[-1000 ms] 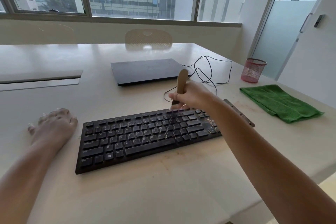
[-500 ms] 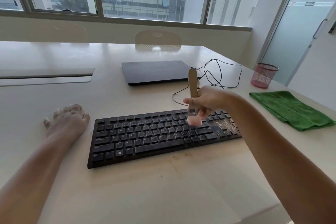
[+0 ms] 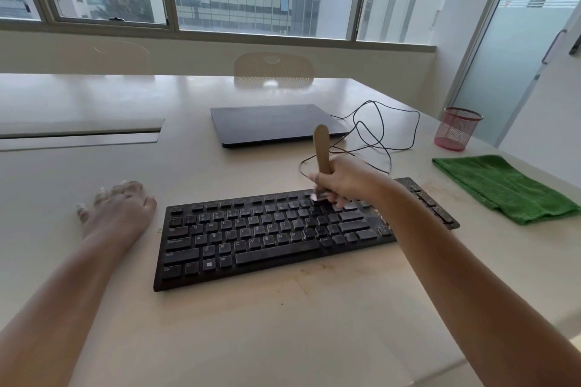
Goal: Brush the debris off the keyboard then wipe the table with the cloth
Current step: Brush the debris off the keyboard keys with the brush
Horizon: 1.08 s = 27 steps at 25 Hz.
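On the worktop (image 3: 283, 339) grit lies beside our keyboard (image 3: 267, 236), whose right end looks dirty, so brushing seems unfinished. Our right hand (image 3: 349, 181) grips the brush (image 3: 321, 151) over the upper keys, left hand (image 3: 121, 209) flat; the green cloth (image 3: 503, 188) lies untouched at right

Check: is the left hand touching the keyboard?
Apart. The head view shows the left hand resting flat on the table, with a strip of bare tabletop between it and the keyboard.
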Tool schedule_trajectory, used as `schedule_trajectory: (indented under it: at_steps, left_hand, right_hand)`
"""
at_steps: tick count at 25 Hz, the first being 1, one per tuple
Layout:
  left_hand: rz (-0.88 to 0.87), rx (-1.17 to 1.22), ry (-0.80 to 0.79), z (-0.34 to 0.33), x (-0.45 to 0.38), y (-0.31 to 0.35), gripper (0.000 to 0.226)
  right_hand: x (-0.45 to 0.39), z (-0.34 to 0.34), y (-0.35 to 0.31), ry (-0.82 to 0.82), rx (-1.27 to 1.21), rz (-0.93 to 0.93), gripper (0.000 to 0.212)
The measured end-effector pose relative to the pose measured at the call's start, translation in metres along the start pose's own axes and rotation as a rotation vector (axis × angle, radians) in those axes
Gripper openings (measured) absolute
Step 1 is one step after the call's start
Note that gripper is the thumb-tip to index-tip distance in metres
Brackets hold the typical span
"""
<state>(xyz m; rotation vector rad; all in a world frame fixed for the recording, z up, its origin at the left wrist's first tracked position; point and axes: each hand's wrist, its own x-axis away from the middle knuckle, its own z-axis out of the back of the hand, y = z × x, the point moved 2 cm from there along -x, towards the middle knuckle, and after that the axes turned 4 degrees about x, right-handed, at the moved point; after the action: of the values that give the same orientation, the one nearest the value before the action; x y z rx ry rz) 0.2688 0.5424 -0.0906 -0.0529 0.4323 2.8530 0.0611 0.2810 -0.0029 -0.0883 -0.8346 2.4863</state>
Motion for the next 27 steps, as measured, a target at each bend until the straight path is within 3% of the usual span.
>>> schedule_trajectory:
  at_steps: [2,5,7,9,11,14,15,19,20,22,24,25,27]
  left_hand:
    - [0.005,0.005,0.001,-0.001,0.0,0.0,0.044]
    - [-0.002,-0.003,0.001,-0.001,0.0,-0.003,0.044]
    - [-0.006,0.009,0.001,0.0,-0.001,-0.002,0.044]
    - [-0.002,0.016,0.001,-0.001,-0.001,-0.002,0.045]
    - [0.001,0.011,0.007,-0.001,-0.002,-0.003,0.045]
    - [-0.003,0.007,0.003,-0.001,-0.002,-0.004,0.045]
    - [-0.004,0.007,0.002,-0.001,-0.001,-0.003,0.045]
    - [-0.005,0.016,0.007,-0.002,0.0,-0.001,0.045]
    - [-0.007,0.015,0.008,-0.002,0.001,-0.002,0.045]
    - [-0.009,0.015,0.013,-0.001,0.0,-0.003,0.044]
    - [-0.01,0.021,0.008,0.0,0.0,-0.002,0.044]
    - [-0.011,0.025,0.006,-0.001,0.0,0.0,0.044]
    - [-0.013,0.03,0.005,-0.001,-0.001,0.002,0.044]
  right_hand:
    - [-0.001,0.002,-0.003,-0.026,-0.003,-0.057,0.025]
    - [-0.002,-0.007,-0.014,-0.089,-0.221,0.034,0.024]
    - [0.002,-0.01,-0.01,-0.105,-0.203,0.031,0.022]
    - [0.004,0.0,-0.002,0.044,-0.016,-0.072,0.021]
    - [0.006,0.003,-0.008,0.178,-0.03,-0.076,0.022]
    - [0.015,-0.03,-0.029,-0.009,-0.239,0.115,0.023]
    - [0.017,-0.034,-0.026,-0.044,-0.189,0.131,0.022]
    - [0.01,0.015,0.008,0.229,0.137,-0.169,0.014]
    - [0.013,0.016,0.005,0.231,0.13,-0.144,0.014]
    - [0.018,-0.006,-0.013,0.029,-0.123,0.056,0.014]
    - [0.03,-0.025,-0.017,-0.167,-0.241,0.08,0.018]
    - [0.031,-0.018,-0.01,-0.144,-0.124,0.034,0.021]
    - [0.03,0.011,0.007,0.077,0.222,-0.106,0.024]
